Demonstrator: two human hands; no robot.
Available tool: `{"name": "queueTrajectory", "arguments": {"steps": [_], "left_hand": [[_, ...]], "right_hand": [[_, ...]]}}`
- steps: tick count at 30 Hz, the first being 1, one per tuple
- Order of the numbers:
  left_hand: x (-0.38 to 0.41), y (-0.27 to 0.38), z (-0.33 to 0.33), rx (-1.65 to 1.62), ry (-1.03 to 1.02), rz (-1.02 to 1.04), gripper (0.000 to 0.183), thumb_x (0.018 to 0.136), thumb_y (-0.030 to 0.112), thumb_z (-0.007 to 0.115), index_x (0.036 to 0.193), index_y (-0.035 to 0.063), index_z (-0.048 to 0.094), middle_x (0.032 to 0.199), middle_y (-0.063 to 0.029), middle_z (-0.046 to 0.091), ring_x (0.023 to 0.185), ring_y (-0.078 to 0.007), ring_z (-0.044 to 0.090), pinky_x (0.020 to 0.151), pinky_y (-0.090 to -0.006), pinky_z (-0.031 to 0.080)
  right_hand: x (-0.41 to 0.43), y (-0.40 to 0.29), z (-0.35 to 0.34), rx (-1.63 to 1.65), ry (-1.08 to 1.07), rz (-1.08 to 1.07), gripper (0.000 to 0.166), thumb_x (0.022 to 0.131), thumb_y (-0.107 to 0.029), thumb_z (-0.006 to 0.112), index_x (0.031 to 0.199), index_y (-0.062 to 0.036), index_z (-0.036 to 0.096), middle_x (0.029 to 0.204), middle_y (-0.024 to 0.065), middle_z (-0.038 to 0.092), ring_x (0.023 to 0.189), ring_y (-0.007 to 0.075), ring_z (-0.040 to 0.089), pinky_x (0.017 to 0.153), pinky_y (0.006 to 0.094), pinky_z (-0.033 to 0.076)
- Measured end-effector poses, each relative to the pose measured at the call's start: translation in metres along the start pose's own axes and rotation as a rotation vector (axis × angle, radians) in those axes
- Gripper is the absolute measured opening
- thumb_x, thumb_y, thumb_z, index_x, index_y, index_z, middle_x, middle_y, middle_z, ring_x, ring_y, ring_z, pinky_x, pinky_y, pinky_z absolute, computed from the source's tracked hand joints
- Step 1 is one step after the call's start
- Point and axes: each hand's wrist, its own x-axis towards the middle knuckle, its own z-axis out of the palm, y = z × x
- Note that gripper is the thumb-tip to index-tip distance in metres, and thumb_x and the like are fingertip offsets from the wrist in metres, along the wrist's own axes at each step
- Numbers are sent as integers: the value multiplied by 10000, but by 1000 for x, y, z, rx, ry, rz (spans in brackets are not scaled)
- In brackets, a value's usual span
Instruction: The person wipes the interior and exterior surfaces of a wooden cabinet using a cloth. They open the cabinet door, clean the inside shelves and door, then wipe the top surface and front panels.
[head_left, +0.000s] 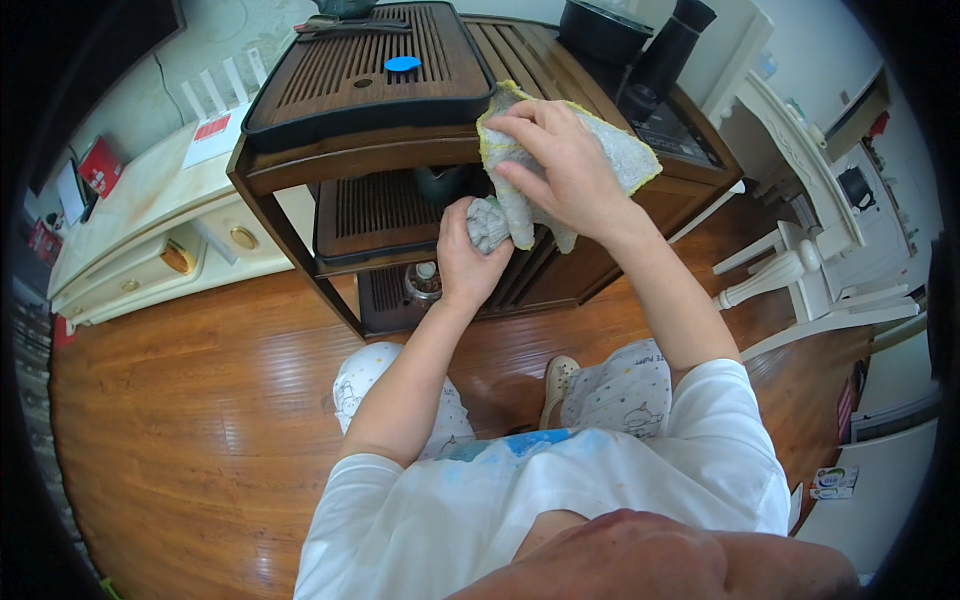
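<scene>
My left hand (469, 255) is closed around a crumpled grey cloth (488, 226) in front of the middle shelf of a dark wooden tea cabinet (352, 163). A grey cloth with yellow edging (630, 150) drapes over the cabinet's front edge, under my right hand (559, 161). The thumb and fingers of that hand are bent against the cloth; whether they pinch it is hard to tell. Left of the cloth lies a slatted tea tray (322, 82) with a black rim, bearing a small blue lid-like piece (403, 64).
A black pot (604, 30) and a dark cylindrical vessel (667, 45) stand at the cabinet's back right. A glass jar (424, 282) is on the bottom shelf. A cream low cabinet (172, 240) stands left, with a white router (217, 131). A white chair (810, 285) is at right.
</scene>
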Motion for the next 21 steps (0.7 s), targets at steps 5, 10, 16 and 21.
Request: {"name": "queueTrajectory", "arguments": {"steps": [5, 10, 16, 21], "left_hand": [[-1, 1, -1, -16, -27, -26, 555, 629, 48, 726, 1130, 29, 490, 1024, -171, 559, 956, -363, 570, 831, -419, 477], [-1, 0, -1, -4, -26, -15, 549, 630, 50, 727, 1126, 29, 494, 1027, -173, 560, 955, -367, 570, 829, -423, 478], [-1, -2, -1, 16, 1, -17, 554, 624, 53, 732, 1123, 30, 492, 1016, -172, 559, 941, -369, 570, 822, -422, 479], [-1, -1, -3, 6, -19, 6, 545, 627, 53, 728, 1118, 29, 494, 1018, -171, 560, 941, -367, 571, 820, -422, 479]], "right_hand": [[-17, 23, -14, -100, 14, 75, 334, 823, -218, 676, 1114, -60, 637, 1089, 90, 596, 1056, 287, 538, 899, 404, 432], [-25, 23, -20, -132, -1, 154, 322, 849, -223, 648, 1121, -51, 634, 1106, 90, 601, 1067, 288, 535, 908, 402, 427], [0, -6, 3, -113, -14, 35, 366, 836, -212, 652, 1169, -68, 608, 1150, 92, 591, 1097, 295, 524, 930, 411, 417], [-13, 17, -10, -164, -12, 98, 350, 863, -238, 634, 1163, -57, 619, 1138, 104, 602, 1078, 303, 532, 934, 398, 428]]}}
